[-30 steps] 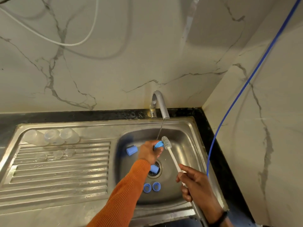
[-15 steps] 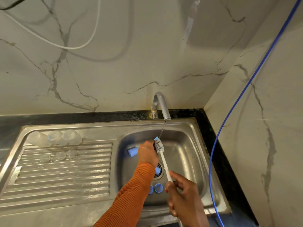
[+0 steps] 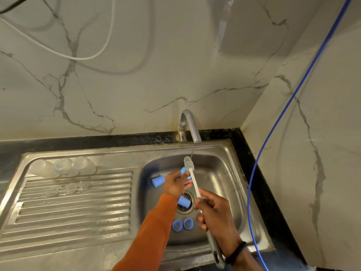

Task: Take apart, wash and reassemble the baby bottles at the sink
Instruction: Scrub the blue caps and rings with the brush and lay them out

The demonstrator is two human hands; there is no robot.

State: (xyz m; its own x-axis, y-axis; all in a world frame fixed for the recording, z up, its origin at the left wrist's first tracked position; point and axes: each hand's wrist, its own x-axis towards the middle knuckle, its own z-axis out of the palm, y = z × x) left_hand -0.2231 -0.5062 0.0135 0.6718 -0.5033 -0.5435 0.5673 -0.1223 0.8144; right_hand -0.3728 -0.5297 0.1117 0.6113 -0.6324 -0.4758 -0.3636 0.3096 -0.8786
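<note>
My left hand [image 3: 175, 182] holds a small blue bottle ring [image 3: 183, 170] over the sink basin [image 3: 220, 178], under a thin stream from the tap [image 3: 190, 126]. My right hand [image 3: 216, 214] grips the white handle of a bottle brush [image 3: 189, 164], whose grey bristle head touches the ring. A blue cap [image 3: 157, 181] lies at the basin's left wall. Another blue cap [image 3: 184, 202] rests on the drain, and two blue rings [image 3: 182, 224] lie in front of it. Three clear bottles [image 3: 62, 167] and clear teats [image 3: 70, 187] sit on the drainboard [image 3: 68, 208].
A blue hose [image 3: 273, 133] hangs down the right wall to the counter's corner. A white cable [image 3: 78, 55] loops across the marble back wall. A black stone counter edge [image 3: 97, 140] runs behind the steel sink unit.
My right hand has drawn the brush back and up, so the bristle head now stands above the ring. My left hand has stayed under the tap.
</note>
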